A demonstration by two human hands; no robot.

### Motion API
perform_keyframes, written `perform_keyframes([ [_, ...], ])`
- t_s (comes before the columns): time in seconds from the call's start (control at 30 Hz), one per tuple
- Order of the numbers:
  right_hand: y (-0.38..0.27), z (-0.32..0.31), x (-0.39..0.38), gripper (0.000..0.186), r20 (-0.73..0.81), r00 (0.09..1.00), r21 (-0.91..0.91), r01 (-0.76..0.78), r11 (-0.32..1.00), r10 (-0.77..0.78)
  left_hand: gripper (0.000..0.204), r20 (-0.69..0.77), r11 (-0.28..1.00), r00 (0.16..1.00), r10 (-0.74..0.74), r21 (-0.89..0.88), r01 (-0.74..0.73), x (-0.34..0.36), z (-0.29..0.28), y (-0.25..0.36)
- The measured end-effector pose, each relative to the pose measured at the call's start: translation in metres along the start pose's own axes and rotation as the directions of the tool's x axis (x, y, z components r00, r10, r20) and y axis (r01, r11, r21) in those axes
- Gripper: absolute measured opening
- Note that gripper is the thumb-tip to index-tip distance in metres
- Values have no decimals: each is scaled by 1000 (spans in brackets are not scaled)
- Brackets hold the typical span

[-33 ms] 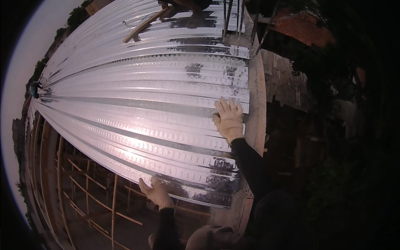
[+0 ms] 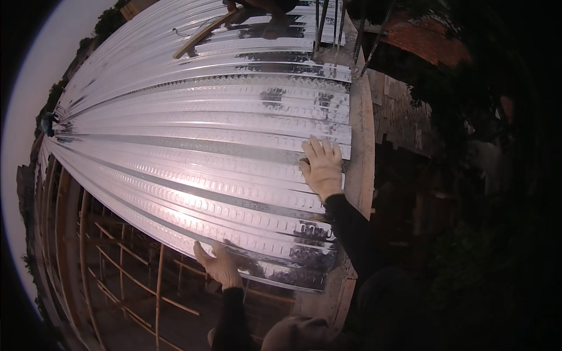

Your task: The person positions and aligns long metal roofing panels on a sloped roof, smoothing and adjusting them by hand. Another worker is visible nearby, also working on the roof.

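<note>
Long ribbed silver metal sheets [image 2: 193, 152] lie side by side, with dimpled ridges and dark reflective patches at their right ends. My right hand [image 2: 322, 167], in a cream glove, rests on the sheets near their right end, fingers spread and pointing forward. My left hand [image 2: 219, 263], also gloved, is at the near long edge of the closest sheet, thumb and fingers apart; whether the fingertips touch it is hard to tell. Both dark-sleeved forearms come in from the lower edge.
A concrete ledge [image 2: 362, 175] borders the sheets' right ends, with upright rods [image 2: 328, 32]. Timber and pole framework [image 2: 160, 281] lies below left. A plank [image 2: 202, 35] lies near a crouched person [image 2: 260, 11]; another person [image 2: 50, 124] is far left. Lower rusty roofs [image 2: 427, 41] and dark trees are right.
My left hand has shifted slightly upward along with its forearm, nearer the sheet's face. My right hand stays where it was.
</note>
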State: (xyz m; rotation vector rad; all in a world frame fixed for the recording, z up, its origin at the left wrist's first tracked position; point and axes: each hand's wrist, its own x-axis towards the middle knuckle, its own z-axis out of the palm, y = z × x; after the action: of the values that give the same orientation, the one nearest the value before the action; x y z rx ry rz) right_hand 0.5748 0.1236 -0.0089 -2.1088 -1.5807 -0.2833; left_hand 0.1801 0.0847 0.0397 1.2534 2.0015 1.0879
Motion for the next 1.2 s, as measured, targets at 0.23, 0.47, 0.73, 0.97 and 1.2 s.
perform_keyframes([
  [0.23, 3, 4, 8, 63, -29, 999, -28, 20, 999, -21, 74, 233, 742, 952, 196, 599, -300, 30, 84, 35],
  [0.47, 4, 9, 7, 62, -31, 999, -35, 10, 999, -11, 65, 482, 572, 770, 418, 519, -635, 47, 115, 46],
  [0.73, 1, 3, 13, 62, 61, 997, -52, -42, 998, 45, 36, 556, 547, 741, 375, 512, -662, 55, 127, 86],
  [0.97, 5, 1, 17, 58, 49, 997, -2, -58, 998, 58, 41, 585, 530, 747, 316, 545, -650, 56, 129, 82],
  [1.2, 8, -3, 23, 54, 70, 995, 23, -77, 997, 75, 76, 575, 577, 754, 317, 514, -635, 85, 219, 133],
])
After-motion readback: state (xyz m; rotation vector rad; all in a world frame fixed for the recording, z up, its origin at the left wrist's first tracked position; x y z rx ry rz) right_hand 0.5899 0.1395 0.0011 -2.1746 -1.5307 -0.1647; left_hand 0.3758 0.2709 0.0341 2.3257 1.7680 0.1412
